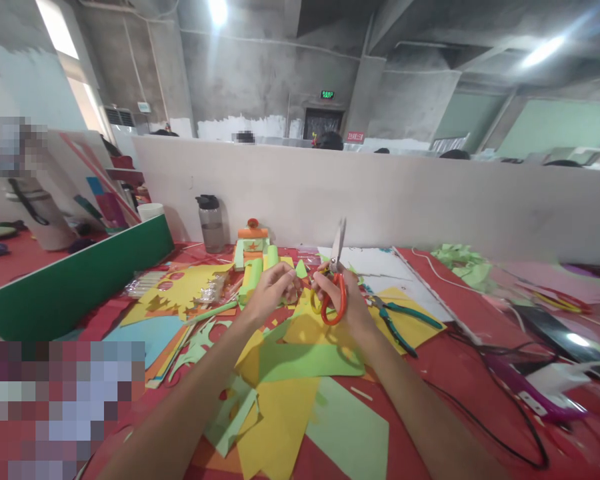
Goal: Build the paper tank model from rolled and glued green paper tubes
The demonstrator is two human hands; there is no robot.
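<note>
My right hand (349, 297) grips a pair of scissors (336, 250) by their red and yellow handles, with the blades pointing up and away from me. Just to the left, my left hand (279, 281) is closed in a pinch; whatever its fingertips hold is too small to make out. The hands are apart. Below them lie a bright green sheet (307, 362), a yellow sheet (279, 427) and a pale green sheet (353, 430). Behind my left hand are green paper rolls (251, 277) and a small orange and green paper model (253, 245).
Teal-handled pliers (403, 321) rest on yellow paper at right. A water bottle (211, 225) stands by the white partition (380, 193). A green board (80, 280) edges the left side. Black cable (485, 427) and a purple power strip (527, 393) lie at right. Cut-out yellow scraps (180, 288) lie left.
</note>
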